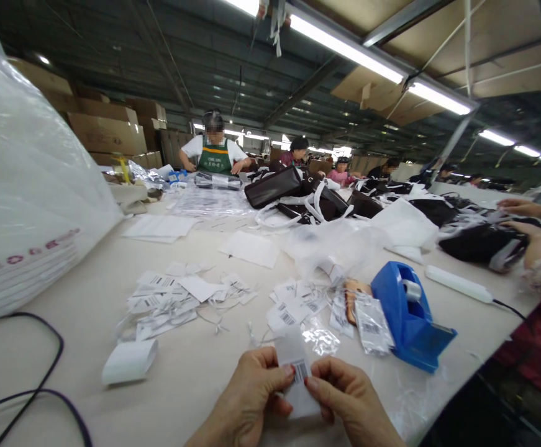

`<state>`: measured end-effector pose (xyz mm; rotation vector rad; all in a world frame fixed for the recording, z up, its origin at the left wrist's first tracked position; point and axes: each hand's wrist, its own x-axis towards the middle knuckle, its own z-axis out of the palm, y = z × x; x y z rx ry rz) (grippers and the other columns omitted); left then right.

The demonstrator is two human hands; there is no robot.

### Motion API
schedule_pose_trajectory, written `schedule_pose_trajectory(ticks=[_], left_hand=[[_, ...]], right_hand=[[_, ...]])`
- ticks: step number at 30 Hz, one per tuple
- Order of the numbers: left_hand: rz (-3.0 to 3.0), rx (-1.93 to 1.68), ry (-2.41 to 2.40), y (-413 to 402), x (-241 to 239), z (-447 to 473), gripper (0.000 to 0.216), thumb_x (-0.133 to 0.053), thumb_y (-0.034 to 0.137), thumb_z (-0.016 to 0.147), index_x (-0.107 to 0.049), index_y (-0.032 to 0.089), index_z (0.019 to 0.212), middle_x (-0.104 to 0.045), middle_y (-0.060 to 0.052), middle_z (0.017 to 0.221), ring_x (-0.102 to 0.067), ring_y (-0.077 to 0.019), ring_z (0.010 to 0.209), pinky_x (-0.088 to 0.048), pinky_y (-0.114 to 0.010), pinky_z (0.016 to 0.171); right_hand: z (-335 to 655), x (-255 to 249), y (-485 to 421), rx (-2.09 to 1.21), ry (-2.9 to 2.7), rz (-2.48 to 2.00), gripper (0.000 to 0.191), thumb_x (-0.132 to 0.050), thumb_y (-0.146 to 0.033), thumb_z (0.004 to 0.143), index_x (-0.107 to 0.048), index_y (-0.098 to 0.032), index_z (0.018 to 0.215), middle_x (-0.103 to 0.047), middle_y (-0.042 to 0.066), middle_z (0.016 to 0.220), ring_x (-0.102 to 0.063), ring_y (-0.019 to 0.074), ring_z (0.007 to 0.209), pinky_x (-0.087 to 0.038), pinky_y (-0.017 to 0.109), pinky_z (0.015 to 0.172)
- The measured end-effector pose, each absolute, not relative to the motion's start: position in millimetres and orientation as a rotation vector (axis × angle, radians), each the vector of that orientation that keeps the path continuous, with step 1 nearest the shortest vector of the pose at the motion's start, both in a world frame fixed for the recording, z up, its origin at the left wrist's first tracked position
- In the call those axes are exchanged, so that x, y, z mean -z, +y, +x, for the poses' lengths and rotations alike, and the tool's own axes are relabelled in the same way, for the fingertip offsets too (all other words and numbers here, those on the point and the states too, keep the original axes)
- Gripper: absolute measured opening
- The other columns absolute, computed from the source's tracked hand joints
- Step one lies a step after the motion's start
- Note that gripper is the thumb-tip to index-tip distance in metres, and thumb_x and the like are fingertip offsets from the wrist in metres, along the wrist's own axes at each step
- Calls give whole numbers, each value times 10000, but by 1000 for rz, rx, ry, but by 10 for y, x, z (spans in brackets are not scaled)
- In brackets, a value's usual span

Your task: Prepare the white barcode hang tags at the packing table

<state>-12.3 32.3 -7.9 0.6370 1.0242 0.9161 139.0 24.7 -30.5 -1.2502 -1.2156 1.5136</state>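
Observation:
Between my two hands is a small white tag [304, 402] bearing a barcode label, held just above the table's near edge. My left hand [256, 388] pinches its left side, the thumb lying by the barcode. On the opposite side, my right hand [345, 394] grips it between thumb and fingers. Just beyond lie a heap of white barcode tags [289, 313] and a crinkled clear plastic piece [320, 337]. Farther left, more tags with strings [158, 298] are piled beside a curled white label strip [129, 362].
A blue tape dispenser [407, 316] stands at right, next to barcoded packets [373, 326]. Black bags [274, 186] are heaped at the back. A large plastic bag [32, 186] and black cable [58, 347] occupy the left. A co-worker's hands [526, 223] handle black goods at right.

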Motion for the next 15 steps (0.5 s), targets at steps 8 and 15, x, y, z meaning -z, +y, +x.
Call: schedule_pose_trajectory(ticks=[8, 15], left_hand=[[565, -1110, 1133, 425, 146, -191, 175, -666, 222, 521, -610, 115, 647, -603, -19, 608, -536, -110, 512, -339, -162, 353], [569, -1113, 1149, 414, 76, -185, 192, -665, 229, 500, -628, 111, 646, -607, -22, 588, -525, -108, 501, -318, -167, 364]], right_hand=[[1711, 246, 571, -537, -1757, -1678, 153, -574, -343, 727, -612, -194, 728, -592, 43, 716, -518, 196, 625, -371, 322, 616], [1656, 366, 747, -503, -1739, -1753, 188, -552, -290, 727, -557, -215, 554, -564, 30, 658, -519, 210, 634, -339, 329, 610]])
